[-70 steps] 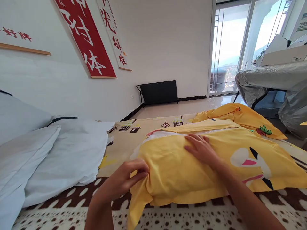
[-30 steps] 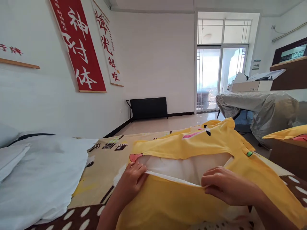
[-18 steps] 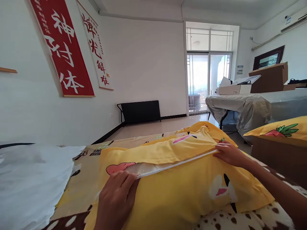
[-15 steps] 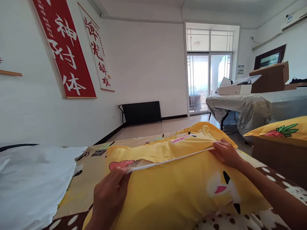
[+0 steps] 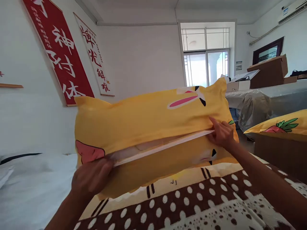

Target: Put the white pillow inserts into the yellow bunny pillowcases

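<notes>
A yellow pillowcase [image 5: 134,118] with pink and black printed patterns hangs between my hands, plump with a pillow inside. Its long slit with a white edge faces me, slightly parted, and a pale strip of the filling [image 5: 139,148] shows through. My left hand [image 5: 92,175] is closed on the left end of the slit. Gripping the right end is my right hand [image 5: 222,132], its index finger lying along the yellow cloth. The pillowcase is tilted up above a patterned blanket [image 5: 172,201] with brown and cream areas.
White bedding or cloth [image 5: 35,185] lies at the left. Another yellow pillow [image 5: 285,124] with a carrot print rests on a brown box [image 5: 280,153] at the right. Behind stands a plastic-covered table [image 5: 271,99] with cardboard boxes [image 5: 268,72].
Both hands have lifted the pillowcase off the blanket and tipped its far side up. My left hand has shifted left, and the blanket below now shows.
</notes>
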Demonstrator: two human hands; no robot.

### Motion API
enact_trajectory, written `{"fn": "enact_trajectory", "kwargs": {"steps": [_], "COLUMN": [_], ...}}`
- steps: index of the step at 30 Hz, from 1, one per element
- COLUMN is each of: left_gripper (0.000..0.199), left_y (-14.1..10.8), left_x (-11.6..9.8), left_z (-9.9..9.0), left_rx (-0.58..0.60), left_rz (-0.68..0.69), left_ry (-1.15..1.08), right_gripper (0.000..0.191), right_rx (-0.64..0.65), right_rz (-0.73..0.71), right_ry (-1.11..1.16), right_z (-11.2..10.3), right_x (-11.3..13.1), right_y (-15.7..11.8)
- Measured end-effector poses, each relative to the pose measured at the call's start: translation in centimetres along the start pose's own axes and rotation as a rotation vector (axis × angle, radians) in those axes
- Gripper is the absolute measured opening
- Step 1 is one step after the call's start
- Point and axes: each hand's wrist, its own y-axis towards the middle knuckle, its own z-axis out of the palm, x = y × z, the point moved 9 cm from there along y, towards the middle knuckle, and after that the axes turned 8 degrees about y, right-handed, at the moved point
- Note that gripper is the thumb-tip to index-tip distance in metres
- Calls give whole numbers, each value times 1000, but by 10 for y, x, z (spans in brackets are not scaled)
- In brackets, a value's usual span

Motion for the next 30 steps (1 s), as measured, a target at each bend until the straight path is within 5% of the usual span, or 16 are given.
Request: {"fn": "enact_trajectory", "kwargs": {"steps": [4, 6, 12, 15, 18, 22, 25, 30], "left_gripper": [30, 35, 26, 24, 16, 32, 44, 36], "left_y": [-55, -77, -79, -73, -70, -55, -34, -8], "left_x": [-90, -114, -121, -129, -144, -149, -134, -118], "left_z": [39, 55, 61, 39, 17, 10, 22, 45], "left_rx": [144, 202, 339, 266, 154, 40, -1, -31], "left_rz": [472, 531, 435, 400, 402, 337, 155, -12], "left_ry": [175, 195, 147, 142, 141, 175, 227, 191], "right_gripper": [48, 45, 42, 56, 58, 42, 34, 25], "right_rx": [299, 370, 524, 622, 693, 519, 336, 180], "right_rz": [-247, -249, 53, 172, 118, 44, 7, 47], "right_ry": [78, 87, 65, -33, -78, -28, 40, 137], "right_z": [37, 46, 50, 48, 49, 37, 17, -9], "right_x": [41, 49, 26, 16, 20, 20, 18, 12], "right_y": [-74, -103, -116, -117, -120, -117, -116, -107]}}
